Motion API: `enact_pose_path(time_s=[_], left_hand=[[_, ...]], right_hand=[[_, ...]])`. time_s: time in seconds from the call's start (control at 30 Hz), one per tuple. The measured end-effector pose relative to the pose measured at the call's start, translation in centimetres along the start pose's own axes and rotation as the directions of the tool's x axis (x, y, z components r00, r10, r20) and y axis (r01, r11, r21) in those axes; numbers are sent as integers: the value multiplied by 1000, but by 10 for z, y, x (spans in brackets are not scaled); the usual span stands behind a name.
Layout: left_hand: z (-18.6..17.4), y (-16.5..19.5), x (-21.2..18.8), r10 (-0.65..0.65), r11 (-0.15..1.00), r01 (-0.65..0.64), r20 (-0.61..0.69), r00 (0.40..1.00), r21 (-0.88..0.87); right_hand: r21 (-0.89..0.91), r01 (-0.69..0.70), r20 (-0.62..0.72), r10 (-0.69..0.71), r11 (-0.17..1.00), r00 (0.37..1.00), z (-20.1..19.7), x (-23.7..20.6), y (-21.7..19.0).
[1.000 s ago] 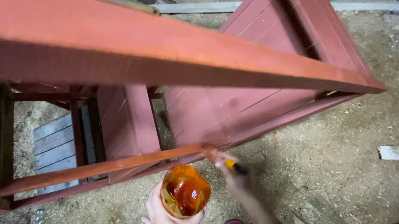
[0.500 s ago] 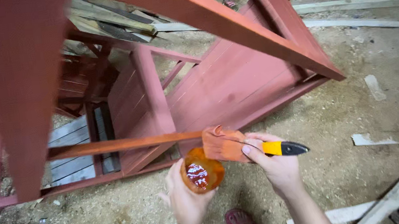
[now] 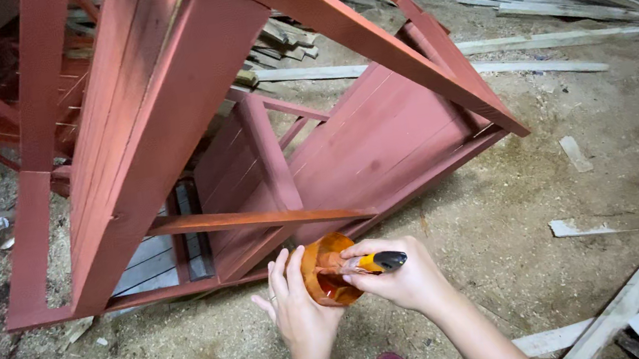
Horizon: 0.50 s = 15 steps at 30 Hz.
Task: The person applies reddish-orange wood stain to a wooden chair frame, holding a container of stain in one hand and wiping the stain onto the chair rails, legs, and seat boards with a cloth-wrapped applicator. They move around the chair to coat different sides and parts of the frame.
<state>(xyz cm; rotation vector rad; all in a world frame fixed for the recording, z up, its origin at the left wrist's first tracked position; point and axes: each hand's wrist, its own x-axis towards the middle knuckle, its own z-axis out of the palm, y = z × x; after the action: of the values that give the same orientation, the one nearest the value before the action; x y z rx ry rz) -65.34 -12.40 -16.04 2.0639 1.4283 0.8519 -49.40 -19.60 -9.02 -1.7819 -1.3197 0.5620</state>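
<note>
left hand (image 3: 297, 310): fingers spread, cupped | right hand (image 3: 400, 277): fist-closed, knuckles up | forearms low, converging

I find no labels, signs or screens in view. One package only — the small round orange paint container (image 3: 330, 270), at six o'clock, cupped by my left hand (image 3: 297, 310), its sides bare.

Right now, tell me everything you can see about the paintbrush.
The paintbrush has a yellow handle with a black tip pointing right, lying roughly level. Its head is dipped into the small orange cup, so the bristles are hidden. The right hand grips it from above; the left hand holds the cup. It sits just below the red-painted wooden frame.
</note>
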Motion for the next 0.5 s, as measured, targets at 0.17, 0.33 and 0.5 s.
enact_pose_path(time_s=[0.17, 0.33, 0.5], left_hand=[[1, -8, 0, 38, 998, -37, -20, 999, 57], [13, -12, 5, 12, 994, -11, -7, 1000, 106], [29, -8, 13, -120, 989, 116, 44, 992, 90]], right_hand=[[-9, 60, 45, -59, 998, 997, 7, 6, -5], [-3, 98, 15, -98, 995, 995, 8, 12, 24], [227, -85, -37, 96, 970, 995, 3, 19, 81]])
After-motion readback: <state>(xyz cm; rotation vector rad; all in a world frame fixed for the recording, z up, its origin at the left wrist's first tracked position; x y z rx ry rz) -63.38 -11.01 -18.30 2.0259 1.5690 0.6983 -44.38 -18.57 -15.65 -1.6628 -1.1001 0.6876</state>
